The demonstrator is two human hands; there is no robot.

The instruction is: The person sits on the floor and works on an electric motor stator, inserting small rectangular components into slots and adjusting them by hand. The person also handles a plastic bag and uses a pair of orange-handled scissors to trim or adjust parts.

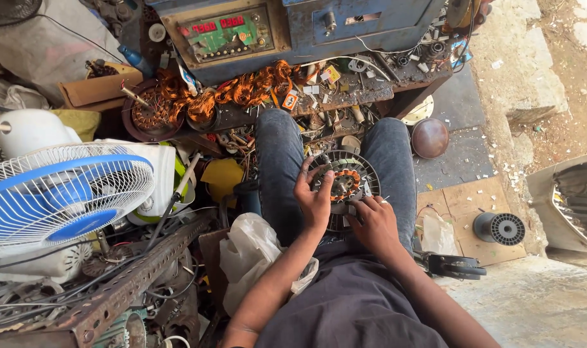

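Blue-bladed fan (pixel 58 196) w/ a white wire guard sits at far left, beside a white housing (pixel 29 129). Below it we see a rusty slotted angle bar (pixel 135 277) running diagonally thru tangled wires. Further right, up on the bench, copper wire coils (pixel 242 87) lie in a heap, just under a blue machine (pixel 293 29) w/ a red-digit display. A white plastic bag (pixel 255 251) lies by our left knee.

Centre: a round motor part (pixel 345 183) w/ orange-copper windings rests on our lap, betw. the jean-clad knees. Our left hand (pixel 314 196) grips its left edge, fingers curled over the rim, thumb on top. Our right hand (pixel 374 222) is closed at the part's lower right edge, fingers pinched on something thin; can't tell what exactly.

Right of the knees, a brown dome-shaped cover (pixel 430 137) sits on the dark floor. Further right a black spool (pixel 500 227) lies on a wood board (pixel 467 206), near a bit of clear plastic. At far right, pale concrete and a grey curved panel (pixel 567 200).
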